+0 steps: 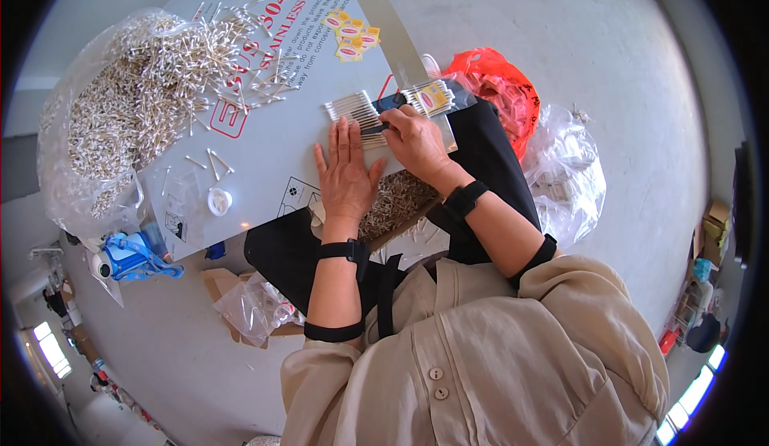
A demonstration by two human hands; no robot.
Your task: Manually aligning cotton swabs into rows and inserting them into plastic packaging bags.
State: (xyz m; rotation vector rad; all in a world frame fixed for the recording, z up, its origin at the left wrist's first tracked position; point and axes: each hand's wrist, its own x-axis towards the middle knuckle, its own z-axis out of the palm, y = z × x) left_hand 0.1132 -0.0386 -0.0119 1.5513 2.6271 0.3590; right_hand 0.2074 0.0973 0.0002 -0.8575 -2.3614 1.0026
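Note:
A neat row of cotton swabs (351, 108) lies side by side near the table's edge. My left hand (350, 174) rests flat at its near end, fingers stretched out over the swabs. Curled beside it, my right hand (418, 143) pinches a dark thin strip (373, 130) that reaches toward the left fingers; its full shape is hidden. Just beyond the right knuckles sits a small black object (391, 102). Right of that, a clear packet of swabs with a yellow card (431, 97) lies at the table corner.
A big clear bag of loose cotton swabs (120, 110) spills onto the grey table (272, 158). Yellow cards (351, 38) lie farther back, a small white tub (219, 201) at left. A box of swabs (400, 202) is below my hands; red (513, 94) and clear bags (565, 178) stand right.

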